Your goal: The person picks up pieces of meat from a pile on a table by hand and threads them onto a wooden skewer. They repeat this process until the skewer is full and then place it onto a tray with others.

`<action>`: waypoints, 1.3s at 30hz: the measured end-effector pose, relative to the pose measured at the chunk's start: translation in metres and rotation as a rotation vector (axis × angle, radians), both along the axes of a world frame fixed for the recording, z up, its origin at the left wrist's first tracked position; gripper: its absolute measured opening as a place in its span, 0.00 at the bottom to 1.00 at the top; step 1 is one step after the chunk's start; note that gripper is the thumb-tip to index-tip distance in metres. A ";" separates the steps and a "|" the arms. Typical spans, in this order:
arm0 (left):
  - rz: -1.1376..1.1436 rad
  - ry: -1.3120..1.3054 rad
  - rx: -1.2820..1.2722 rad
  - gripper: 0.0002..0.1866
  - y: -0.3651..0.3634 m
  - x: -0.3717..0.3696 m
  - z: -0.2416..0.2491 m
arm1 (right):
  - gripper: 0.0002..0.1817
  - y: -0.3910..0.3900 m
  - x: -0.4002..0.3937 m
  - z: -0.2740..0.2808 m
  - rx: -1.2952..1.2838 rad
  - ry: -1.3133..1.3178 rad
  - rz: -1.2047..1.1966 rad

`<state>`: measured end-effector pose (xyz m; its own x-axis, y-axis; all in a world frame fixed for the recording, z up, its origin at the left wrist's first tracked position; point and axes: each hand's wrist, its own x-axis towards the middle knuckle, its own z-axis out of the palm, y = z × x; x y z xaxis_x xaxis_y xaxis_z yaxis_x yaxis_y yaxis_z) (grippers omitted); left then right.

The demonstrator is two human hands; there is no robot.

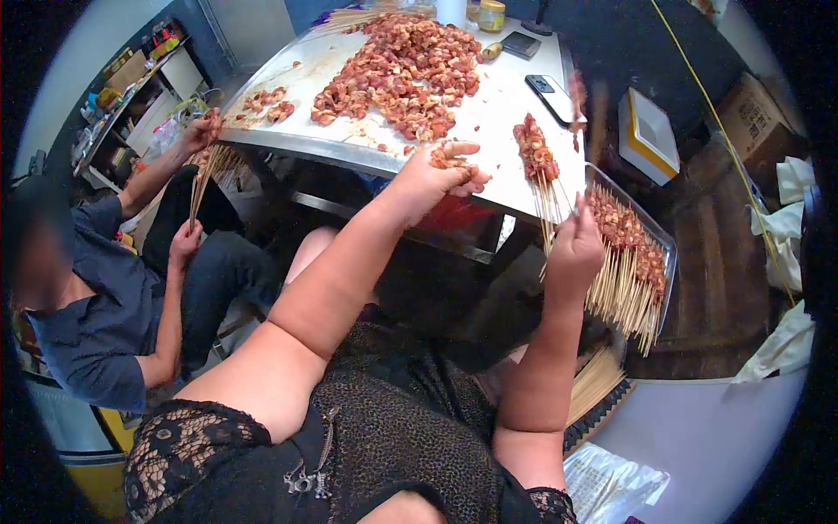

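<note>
My left hand (441, 179) is over the front edge of the white table (502, 109), fingers apart and smeared with meat residue. Just beyond it lies a large heap of raw meat chunks (410, 74). In my right hand (576, 249), pinched fingers grip a meat skewer (577, 105) held upright, its loaded end blurred. Left of that hand, several finished skewers (537, 153) rest at the table's corner with their bare sticks over the edge. To its right, a metal tray (671, 262) holds rows of loaded skewers (624, 227).
A phone (550, 98) lies near the table's right side, with a jar (491, 16) at the back. Bare sticks (596, 380) sit below the tray. At left, a seated co-worker (105, 279) holds a bundle of sticks (202, 183). A white and yellow box (648, 135) stands right.
</note>
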<state>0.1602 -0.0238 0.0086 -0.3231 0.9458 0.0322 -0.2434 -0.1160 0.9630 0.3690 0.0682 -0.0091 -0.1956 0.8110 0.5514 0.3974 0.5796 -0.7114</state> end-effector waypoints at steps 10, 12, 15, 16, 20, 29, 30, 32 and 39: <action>0.179 0.015 0.078 0.16 -0.009 -0.016 0.009 | 0.15 -0.008 0.003 0.010 0.539 -0.266 -0.235; 0.387 0.000 0.157 0.15 -0.011 -0.027 0.015 | 0.16 -0.033 0.000 0.025 0.439 -0.142 -0.109; 0.571 -0.063 0.225 0.14 -0.012 -0.056 0.006 | 0.14 -0.055 -0.019 0.007 0.084 0.101 0.371; 0.627 -0.096 0.223 0.13 -0.013 -0.056 0.010 | 0.15 -0.066 -0.030 0.006 -0.159 0.182 0.465; 0.622 0.222 0.244 0.12 0.004 -0.076 -0.003 | 0.19 -0.066 -0.051 -0.010 -0.577 0.271 0.504; 0.385 1.476 -0.330 0.14 0.073 -0.116 0.006 | 0.18 -0.040 -0.053 -0.015 -0.687 0.356 0.520; 0.236 1.497 -0.418 0.15 0.078 -0.116 0.007 | 0.18 -0.037 -0.055 -0.015 -0.695 0.376 0.486; 0.059 1.511 -0.499 0.16 0.084 -0.115 0.007 | 0.18 -0.032 -0.055 -0.016 -0.693 0.366 0.487; 0.083 1.001 -0.354 0.10 0.078 -0.117 0.024 | 0.20 -0.027 -0.056 -0.026 -0.652 0.311 0.539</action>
<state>0.0430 0.0547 0.0329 -0.3659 0.9295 0.0469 0.6737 0.2297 0.7024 0.3132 0.0408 -0.0348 -0.5591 0.8224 0.1052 -0.0769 0.0750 -0.9942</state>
